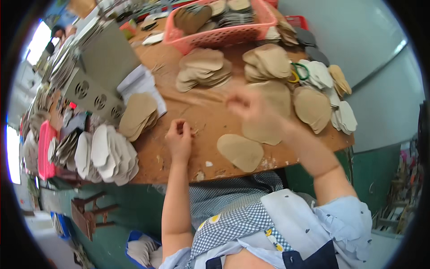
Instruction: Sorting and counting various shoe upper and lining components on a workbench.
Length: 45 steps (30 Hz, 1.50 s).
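Though flat, beige piece (240,153) lengthwise down-rightward.

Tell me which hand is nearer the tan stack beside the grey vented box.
Left. The left hand is just right of the tan stack, apart from it and a little lower in view. The right hand, blurred, is farther right, beyond the left hand.

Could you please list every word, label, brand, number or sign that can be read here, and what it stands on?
None can be read.
Grey box with round vents: nothing legible.
Pink perforated plastic basket: nothing legible.
Lone tan, rounded flat piece on the brown tabletop: no visible print.
Anything farther back: too blurred.
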### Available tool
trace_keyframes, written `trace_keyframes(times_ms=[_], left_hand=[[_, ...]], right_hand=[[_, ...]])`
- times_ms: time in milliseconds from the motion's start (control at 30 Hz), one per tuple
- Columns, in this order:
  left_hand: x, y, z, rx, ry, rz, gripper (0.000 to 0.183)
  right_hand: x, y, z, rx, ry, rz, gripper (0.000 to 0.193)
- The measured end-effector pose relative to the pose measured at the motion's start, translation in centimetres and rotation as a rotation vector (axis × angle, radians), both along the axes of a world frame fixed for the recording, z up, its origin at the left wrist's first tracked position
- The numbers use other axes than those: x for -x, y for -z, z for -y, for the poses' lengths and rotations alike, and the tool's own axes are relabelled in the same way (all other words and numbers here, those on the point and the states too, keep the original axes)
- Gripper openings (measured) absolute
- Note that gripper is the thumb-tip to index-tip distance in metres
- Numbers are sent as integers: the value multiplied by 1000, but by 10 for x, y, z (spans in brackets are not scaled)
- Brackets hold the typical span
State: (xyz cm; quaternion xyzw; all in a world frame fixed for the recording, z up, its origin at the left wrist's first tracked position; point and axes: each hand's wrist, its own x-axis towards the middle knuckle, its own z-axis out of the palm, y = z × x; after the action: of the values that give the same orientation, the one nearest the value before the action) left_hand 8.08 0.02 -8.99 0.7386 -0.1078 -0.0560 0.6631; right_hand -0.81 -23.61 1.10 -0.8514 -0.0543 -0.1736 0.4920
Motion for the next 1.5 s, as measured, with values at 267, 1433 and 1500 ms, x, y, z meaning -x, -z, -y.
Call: trace_keyframes(times_ms=[267, 1433, 1500], left_hand=[[70, -36, 16, -512, 327, 438, 45], [-194, -262, -161, 249, -571, 488, 19], [-210, -262, -197, -29, -740, 260, 20]], right_hand=[[137, 64, -25, -355, 293, -278, 12], [133, 73, -24, -1, 284, -16, 7], [134, 70, -26, -27, 279, -42, 7]])
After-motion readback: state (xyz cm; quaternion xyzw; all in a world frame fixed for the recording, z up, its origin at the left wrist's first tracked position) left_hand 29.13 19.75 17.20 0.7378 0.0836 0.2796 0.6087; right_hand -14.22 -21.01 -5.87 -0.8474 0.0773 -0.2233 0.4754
